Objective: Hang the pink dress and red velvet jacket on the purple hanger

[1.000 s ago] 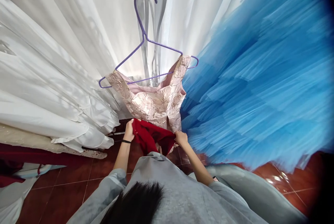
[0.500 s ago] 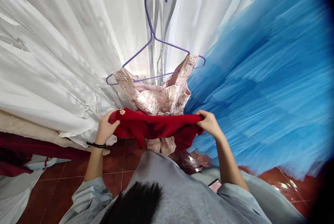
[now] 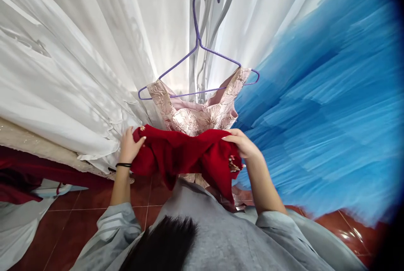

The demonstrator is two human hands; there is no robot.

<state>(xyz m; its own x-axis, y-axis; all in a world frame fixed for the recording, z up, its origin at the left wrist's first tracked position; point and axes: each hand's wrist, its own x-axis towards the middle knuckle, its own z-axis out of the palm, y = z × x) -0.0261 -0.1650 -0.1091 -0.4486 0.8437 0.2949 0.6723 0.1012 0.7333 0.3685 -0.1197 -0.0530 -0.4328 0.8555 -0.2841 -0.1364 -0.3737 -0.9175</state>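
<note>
Red garment (image 3: 186,157) stretched between both hands, long axis left-right, sagging mid-span. Left hand (image 3: 129,147) pinched on left end; right hand (image 3: 241,144) clamped on right end. Pink brocade dress (image 3: 197,113) on purple hanger (image 3: 198,43) just beyond both grips, roughly midway.

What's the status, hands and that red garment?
Left hand and right hand each shut on red garment, spread between them. Pink floral dress on purple hanger directly behind.

The red garment (image 3: 186,157) is matt, velvety cloth. The pink dress (image 3: 202,113) is brocade with a soft sheen, on a thin purple hanger (image 3: 197,46). The floor (image 3: 78,212) tiles are glossy; the blue skirt (image 3: 315,107) is gauzy tulle.
</note>
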